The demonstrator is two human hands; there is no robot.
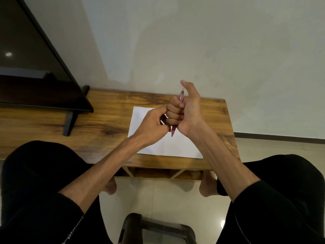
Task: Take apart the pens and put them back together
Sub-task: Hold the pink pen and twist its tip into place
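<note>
Monitor point(35, 67) blocks table point(109, 120) left — paper point(175, 147) side open.

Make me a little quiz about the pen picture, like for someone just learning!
1. True or false: the pink pen lies flat on the paper.
2. Which hand wraps the pen's middle? A) left hand B) right hand
3. Fill in: the pen's tip points down toward the ____.

Key: 1 false, it is held upright above the paper. 2 B. 3 paper.
</note>
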